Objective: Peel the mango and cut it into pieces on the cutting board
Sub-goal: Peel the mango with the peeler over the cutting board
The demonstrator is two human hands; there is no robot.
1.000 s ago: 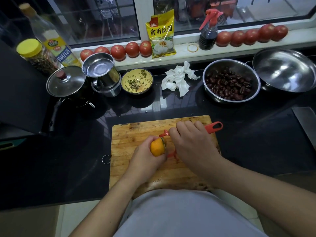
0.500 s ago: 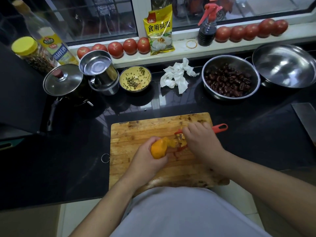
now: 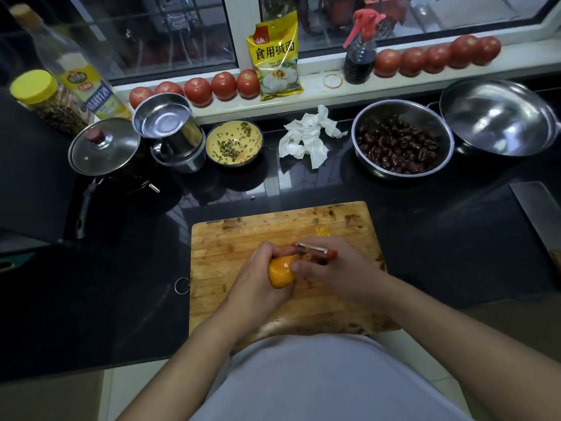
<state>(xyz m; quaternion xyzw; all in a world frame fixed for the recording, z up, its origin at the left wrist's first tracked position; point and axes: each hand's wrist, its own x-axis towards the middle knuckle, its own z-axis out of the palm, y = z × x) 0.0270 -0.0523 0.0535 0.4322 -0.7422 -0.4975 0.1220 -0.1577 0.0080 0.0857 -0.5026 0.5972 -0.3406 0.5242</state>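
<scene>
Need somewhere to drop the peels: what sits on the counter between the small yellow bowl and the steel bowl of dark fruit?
In the head view, only a crumpled white paper towel lies between the yellow bowl and the steel bowl.

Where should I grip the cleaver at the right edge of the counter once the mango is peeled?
Only the cleaver's flat grey blade shows fully; it lies flat on the counter, running toward the near right, where a brownish end, probably the handle, meets the frame edge. Likely best to take that end, coming from above on the near right, fingers clear of the blade.
</scene>
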